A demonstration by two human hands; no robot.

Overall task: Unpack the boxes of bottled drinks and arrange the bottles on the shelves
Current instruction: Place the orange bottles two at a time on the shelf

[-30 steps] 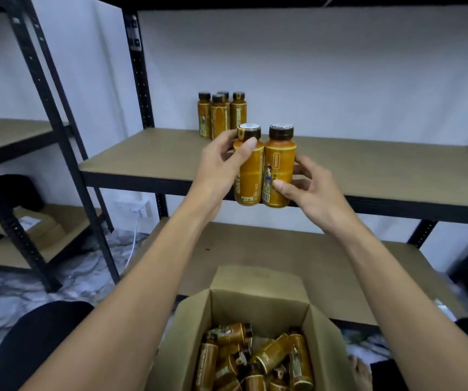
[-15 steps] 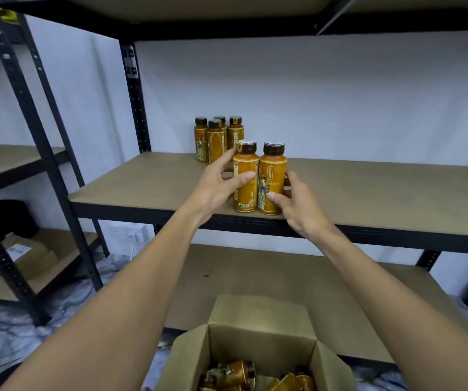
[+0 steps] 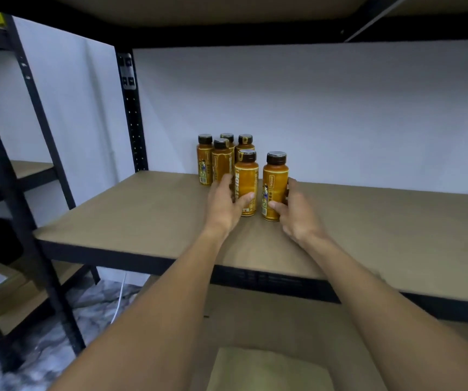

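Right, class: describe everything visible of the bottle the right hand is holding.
The bottle is orange-gold, seemingly plastic, with a dark round cap and a printed label showing a small figure. It stands upright on the tan shelf board, just right of a matching bottle, with a slim gap between. The right hand grips its lower half, thumb in front.

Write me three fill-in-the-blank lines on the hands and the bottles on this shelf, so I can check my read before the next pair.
1. The left hand grips the left bottle and the right hand grips the right bottle; both bottles stand ____ on the shelf.
2. Behind them, the back cluster holds ____ bottles.
3. In all, ____ bottles are on this shelf.

Missing words: upright; four; six.
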